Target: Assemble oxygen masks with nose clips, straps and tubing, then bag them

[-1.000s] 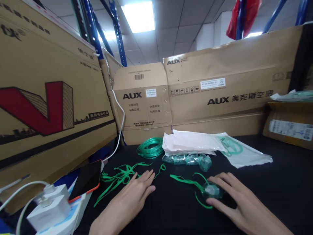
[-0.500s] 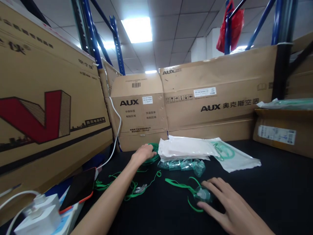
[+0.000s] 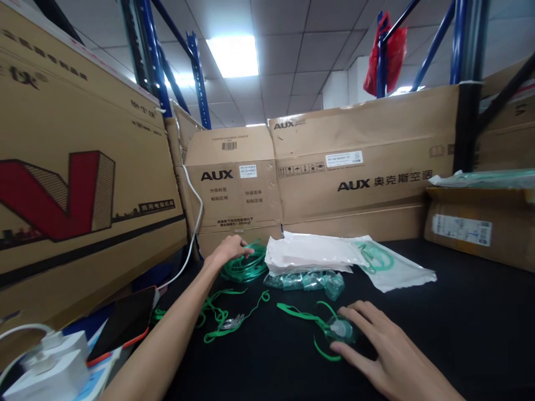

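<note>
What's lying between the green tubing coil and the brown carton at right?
Head view: white packets beside the coil, then a white pouch with green tubing visible in it, then bare black tabletop up to the carton.

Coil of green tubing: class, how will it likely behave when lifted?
The coil would probably sag rather than stay rigid, since its strands are slender and curved. Its loops might spread apart, as no tie shows around them.

The black table (image 3: 259,367) carries 1 coil of green tubing (image 3: 246,271), loose green straps (image 3: 215,336), 1 clear mask (image 3: 340,329), white packets (image 3: 309,252), clear greenish plastic pieces (image 3: 309,280) and 1 cardboard box (image 3: 510,245).
</note>
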`<action>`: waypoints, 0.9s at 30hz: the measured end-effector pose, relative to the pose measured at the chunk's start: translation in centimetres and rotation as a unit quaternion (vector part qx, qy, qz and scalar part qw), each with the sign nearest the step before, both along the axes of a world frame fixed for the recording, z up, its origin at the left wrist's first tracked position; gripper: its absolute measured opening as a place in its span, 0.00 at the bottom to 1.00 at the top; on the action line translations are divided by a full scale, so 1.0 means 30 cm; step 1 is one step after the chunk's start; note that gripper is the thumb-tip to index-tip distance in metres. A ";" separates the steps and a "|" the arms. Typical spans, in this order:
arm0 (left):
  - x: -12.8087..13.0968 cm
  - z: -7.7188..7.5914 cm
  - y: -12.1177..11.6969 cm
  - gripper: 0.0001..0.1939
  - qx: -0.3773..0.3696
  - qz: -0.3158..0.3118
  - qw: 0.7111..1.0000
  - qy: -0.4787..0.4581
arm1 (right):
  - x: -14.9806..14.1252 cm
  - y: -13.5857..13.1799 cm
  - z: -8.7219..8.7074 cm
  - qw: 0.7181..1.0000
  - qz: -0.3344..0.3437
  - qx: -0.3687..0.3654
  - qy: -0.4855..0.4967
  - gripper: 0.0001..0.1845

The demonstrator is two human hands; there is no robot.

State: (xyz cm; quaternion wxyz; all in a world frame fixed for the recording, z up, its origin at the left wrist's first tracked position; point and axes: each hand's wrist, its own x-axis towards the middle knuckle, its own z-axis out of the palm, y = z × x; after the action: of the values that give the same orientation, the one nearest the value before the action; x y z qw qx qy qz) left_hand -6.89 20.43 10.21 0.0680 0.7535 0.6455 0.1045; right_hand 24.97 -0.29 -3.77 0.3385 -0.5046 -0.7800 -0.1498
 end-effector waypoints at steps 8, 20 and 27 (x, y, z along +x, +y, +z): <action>-0.071 0.101 0.017 0.15 0.053 0.041 0.992 -0.103 | 0.007 0.008 -0.015 1.000 -0.008 0.001 0.004 0.25; -0.092 0.174 -0.037 0.14 0.227 0.095 0.954 -0.169 | 0.008 -0.002 -0.011 0.997 -0.034 0.013 -0.061 0.28; 0.002 0.304 -0.222 0.17 0.437 0.038 0.879 -0.187 | 0.006 0.003 -0.020 0.998 -0.035 -0.046 -0.035 0.30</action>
State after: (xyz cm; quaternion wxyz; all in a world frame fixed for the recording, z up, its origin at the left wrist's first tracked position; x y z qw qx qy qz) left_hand -6.83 13.78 19.34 -0.1530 0.6480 0.5373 0.5177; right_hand 25.16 -0.21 -4.36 0.2822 -0.5413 -0.7789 -0.1435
